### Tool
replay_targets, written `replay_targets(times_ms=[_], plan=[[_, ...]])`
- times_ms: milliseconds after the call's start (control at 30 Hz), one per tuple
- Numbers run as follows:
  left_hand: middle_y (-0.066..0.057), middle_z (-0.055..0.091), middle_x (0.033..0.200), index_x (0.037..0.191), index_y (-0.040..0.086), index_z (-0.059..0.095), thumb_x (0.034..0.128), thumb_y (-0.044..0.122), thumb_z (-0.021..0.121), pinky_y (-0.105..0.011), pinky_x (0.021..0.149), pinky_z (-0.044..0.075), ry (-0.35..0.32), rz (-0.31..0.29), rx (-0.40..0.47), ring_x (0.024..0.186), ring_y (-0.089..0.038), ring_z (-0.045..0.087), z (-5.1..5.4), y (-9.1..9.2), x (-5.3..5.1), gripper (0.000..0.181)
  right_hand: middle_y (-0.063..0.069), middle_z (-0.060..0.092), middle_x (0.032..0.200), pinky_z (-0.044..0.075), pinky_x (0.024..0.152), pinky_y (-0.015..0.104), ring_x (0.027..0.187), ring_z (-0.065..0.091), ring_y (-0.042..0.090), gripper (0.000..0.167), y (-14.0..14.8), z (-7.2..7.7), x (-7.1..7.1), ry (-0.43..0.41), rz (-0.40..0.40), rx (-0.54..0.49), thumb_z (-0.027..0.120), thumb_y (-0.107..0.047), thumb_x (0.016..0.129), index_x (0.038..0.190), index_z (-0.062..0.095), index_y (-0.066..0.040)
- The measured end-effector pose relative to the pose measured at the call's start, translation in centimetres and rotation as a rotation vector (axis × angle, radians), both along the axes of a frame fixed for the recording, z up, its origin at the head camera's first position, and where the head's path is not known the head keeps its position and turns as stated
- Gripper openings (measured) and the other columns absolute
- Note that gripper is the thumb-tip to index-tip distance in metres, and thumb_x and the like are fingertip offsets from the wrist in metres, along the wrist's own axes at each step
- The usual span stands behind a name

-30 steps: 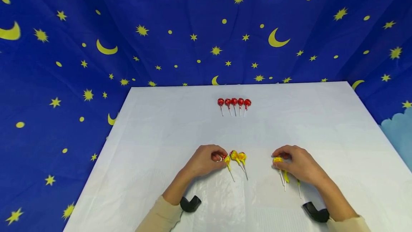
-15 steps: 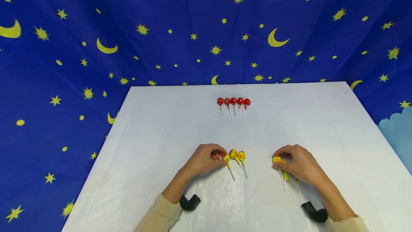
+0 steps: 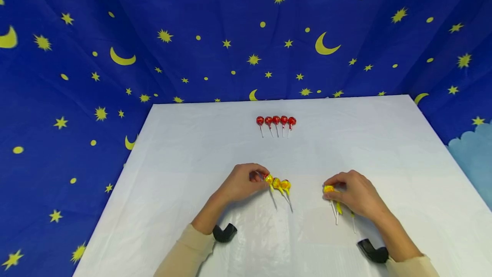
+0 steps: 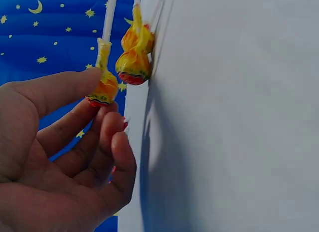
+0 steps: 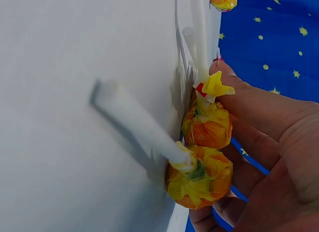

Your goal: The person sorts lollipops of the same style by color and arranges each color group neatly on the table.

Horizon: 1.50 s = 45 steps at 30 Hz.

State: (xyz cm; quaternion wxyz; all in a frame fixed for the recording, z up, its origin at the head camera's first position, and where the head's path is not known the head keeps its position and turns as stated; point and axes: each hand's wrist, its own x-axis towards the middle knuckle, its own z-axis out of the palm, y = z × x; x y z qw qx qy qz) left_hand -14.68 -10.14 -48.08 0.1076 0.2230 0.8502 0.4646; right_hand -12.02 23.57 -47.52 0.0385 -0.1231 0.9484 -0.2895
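Note:
My left hand (image 3: 240, 183) pinches a yellow-wrapped lollipop (image 4: 104, 87) between thumb and fingers, at its candy head. Right beside it lie two more yellow lollipops (image 3: 285, 185), their sticks toward me. Over on the right, my right hand (image 3: 355, 193) holds a yellow lollipop (image 3: 329, 188) between thumb and fingers. In the right wrist view, a nearer yellow lollipop (image 5: 199, 177) lies close by the curled fingers, with another (image 5: 207, 124) just behind it by the thumb. The palm partly covers this right group in the head view.
Several red lollipops (image 3: 276, 120) form a row near the back of the white table (image 3: 200, 140). A blue curtain with stars and moons (image 3: 215, 59) hangs behind and at the sides. Black wrist-worn pieces (image 3: 224, 233) sit at both wrists.
My left hand has moved slightly away from me with its lollipop, whose head is now level with and close to the other two. The right hand stays nearly still; the head view shifts slightly.

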Motion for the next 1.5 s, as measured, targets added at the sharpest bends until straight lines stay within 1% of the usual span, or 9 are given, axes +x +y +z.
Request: replay_targets(times_ms=[200, 367, 600, 733, 900, 1033, 1167, 1267, 1500], plan=[[0.009, 0.063, 0.09, 0.107, 0.019, 0.07, 0.0861, 0.022, 0.074, -0.027, 0.06, 0.047, 0.016, 0.065, -0.035, 0.073, -0.01, 0.056, 1.0, 0.5, -1.7, 0.022, -0.004, 0.069, 0.094, 0.044, 0.08, 0.049, 0.092, 0.058, 0.024, 0.022, 0.0, 0.0, 0.1, 0.019, -0.005, 0.001, 0.086, -0.028, 0.071, 0.09, 0.077, -0.021], [0.012, 0.064, 0.093, 0.108, 0.02, 0.071, 0.0866, 0.023, 0.073, -0.027, 0.057, 0.046, 0.043, 0.1, -0.076, 0.072, -0.012, 0.055, 1.3, 1.0, -3.1, 0.022, -0.003, 0.069, 0.094, 0.044, 0.079, 0.05, 0.092, 0.058, 0.025, 0.021, -0.2, 0.1, 0.2, 0.013, -0.008, 0.007, 0.085, -0.028, 0.072, 0.09, 0.077, -0.021], [0.012, 0.064, 0.093, 0.108, 0.019, 0.073, 0.0854, 0.022, 0.075, -0.026, 0.06, 0.046, 0.063, 0.105, -0.149, 0.072, -0.012, 0.054, 1.3, 2.0, -5.3, 0.023, -0.004, 0.069, 0.093, 0.045, 0.075, 0.046, 0.087, 0.057, 0.021, 0.021, -0.3, 0.2, 0.3, 0.02, -0.019, 0.032, 0.085, -0.027, 0.072, 0.091, 0.077, -0.021], [0.01, 0.064, 0.096, 0.11, 0.019, 0.072, 0.0867, 0.02, 0.074, -0.027, 0.061, 0.046, 0.059, 0.1, -0.187, 0.072, -0.014, 0.053, 1.4, 2.4, -6.3, 0.023, -0.004, 0.068, 0.092, 0.045, 0.072, 0.045, 0.085, 0.056, 0.019, 0.022, -0.4, 0.2, 0.4, 0.022, -0.027, 0.044, 0.085, -0.027, 0.072, 0.091, 0.077, -0.02], [0.009, 0.064, 0.099, 0.111, 0.019, 0.071, 0.0884, 0.019, 0.072, -0.026, 0.064, 0.045, 0.064, 0.092, -0.214, 0.074, -0.014, 0.053, 0.9, 2.7, -7.5, 0.022, -0.005, 0.068, 0.092, 0.045, 0.072, 0.044, 0.085, 0.056, 0.019, 0.021, -0.5, 0.1, 0.5, 0.017, -0.034, 0.049, 0.085, -0.027, 0.072, 0.09, 0.077, -0.021], [0.009, 0.065, 0.101, 0.11, 0.02, 0.071, 0.0889, 0.019, 0.071, -0.026, 0.066, 0.046, 0.084, 0.103, -0.213, 0.076, -0.013, 0.054, 0.5, 3.0, -8.6, 0.021, -0.005, 0.068, 0.092, 0.046, 0.072, 0.044, 0.085, 0.057, 0.019, 0.021, -0.5, 0.2, 0.4, 0.021, -0.032, 0.055, 0.085, -0.026, 0.072, 0.09, 0.077, -0.02], [0.008, 0.066, 0.102, 0.11, 0.021, 0.072, 0.0889, 0.02, 0.071, -0.026, 0.068, 0.045, 0.103, 0.125, -0.222, 0.077, -0.012, 0.054, 0.2, 3.7, -9.4, 0.021, -0.004, 0.068, 0.092, 0.046, 0.073, 0.045, 0.085, 0.058, 0.02, 0.021, -0.5, 0.2, 0.4, 0.019, -0.03, 0.053, 0.085, -0.026, 0.072, 0.09, 0.077, -0.019], [0.007, 0.066, 0.104, 0.111, 0.021, 0.072, 0.0888, 0.02, 0.071, -0.027, 0.071, 0.045, 0.115, 0.139, -0.238, 0.079, -0.011, 0.054, 0.1, 4.3, -9.7, 0.022, -0.004, 0.068, 0.092, 0.046, 0.072, 0.046, 0.085, 0.058, 0.021, 0.021, -0.5, 0.2, 0.5, 0.017, -0.027, 0.044, 0.085, -0.027, 0.073, 0.091, 0.077, -0.019], [0.006, 0.068, 0.104, 0.111, 0.024, 0.073, 0.0879, 0.022, 0.072, -0.03, 0.081, 0.043, 0.175, 0.168, -0.352, 0.088, -0.013, 0.052, 0.1, 5.0, -10.2, 0.024, -0.005, 0.068, 0.091, 0.046, 0.072, 0.044, 0.084, 0.058, 0.019, 0.021, -0.4, 0.0, 0.4, 0.027, -0.025, 0.041, 0.084, -0.027, 0.073, 0.091, 0.077, -0.018]])
